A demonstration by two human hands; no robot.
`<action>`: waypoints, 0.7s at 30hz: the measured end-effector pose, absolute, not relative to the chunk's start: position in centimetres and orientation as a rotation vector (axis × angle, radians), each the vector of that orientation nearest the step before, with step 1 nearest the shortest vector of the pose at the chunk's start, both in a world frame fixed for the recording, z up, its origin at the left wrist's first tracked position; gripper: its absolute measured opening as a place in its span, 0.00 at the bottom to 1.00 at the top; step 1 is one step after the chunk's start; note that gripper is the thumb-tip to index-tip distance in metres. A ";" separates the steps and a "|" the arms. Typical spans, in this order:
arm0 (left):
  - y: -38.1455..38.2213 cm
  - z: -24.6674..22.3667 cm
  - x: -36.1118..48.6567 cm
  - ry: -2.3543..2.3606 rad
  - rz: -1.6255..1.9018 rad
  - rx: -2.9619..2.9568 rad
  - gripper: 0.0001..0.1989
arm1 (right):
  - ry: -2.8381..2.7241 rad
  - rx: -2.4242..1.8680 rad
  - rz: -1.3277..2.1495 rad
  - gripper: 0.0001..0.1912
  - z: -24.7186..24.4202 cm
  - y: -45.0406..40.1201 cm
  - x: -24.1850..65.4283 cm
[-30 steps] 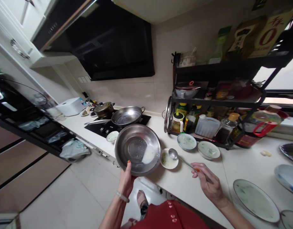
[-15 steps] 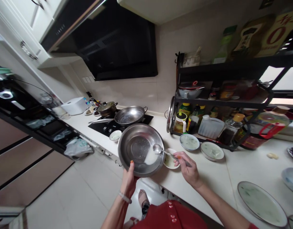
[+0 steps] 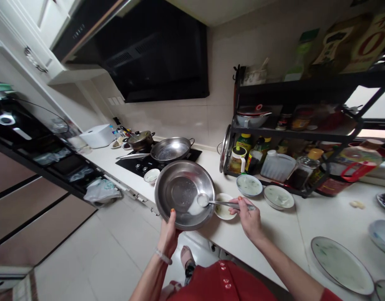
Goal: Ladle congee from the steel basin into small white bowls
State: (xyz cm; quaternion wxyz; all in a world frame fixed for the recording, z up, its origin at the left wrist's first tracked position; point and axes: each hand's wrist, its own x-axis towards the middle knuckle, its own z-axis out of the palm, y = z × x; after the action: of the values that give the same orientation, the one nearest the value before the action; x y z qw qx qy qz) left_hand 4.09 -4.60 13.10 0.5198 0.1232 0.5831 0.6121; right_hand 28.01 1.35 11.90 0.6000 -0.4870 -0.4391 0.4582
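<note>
My left hand grips the near rim of a steel basin, thumb on top and fingers hidden beneath. The basin is tilted, and a little milky white liquid pools at its lower right. Between the fingers of my right hand is the handle of a metal spoon; its round bowl dips into that pool. Partly behind the basin's right edge and the spoon, a small bowl of pale liquid with green bits sits on the counter.
A frying pan and a lidded pot stand on the black stove. Filled bowls line the counter below a black rack of bottles and jars. A large filled plate lies at the right.
The spoon's bowl has moved slightly left and down into the white liquid, and its handle lies flatter. My right hand has shifted a little right. The basin has barely moved.
</note>
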 end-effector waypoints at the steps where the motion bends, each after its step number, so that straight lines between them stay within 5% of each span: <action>1: -4.6 13.1 4.1 1.398 1.468 0.304 0.24 | -0.981 -1.128 1.070 0.22 11.8 1.4 28.1; 21: -4.8 13.1 3.8 1.420 1.471 0.337 0.20 | -0.837 -1.148 0.942 0.18 12.4 -0.3 33.7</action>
State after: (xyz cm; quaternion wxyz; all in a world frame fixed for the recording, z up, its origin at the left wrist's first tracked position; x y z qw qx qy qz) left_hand 3.77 -4.77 13.14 0.5094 0.1399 0.5897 0.6109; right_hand 33.67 -0.25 12.41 0.6583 -0.5068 -0.3696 0.4162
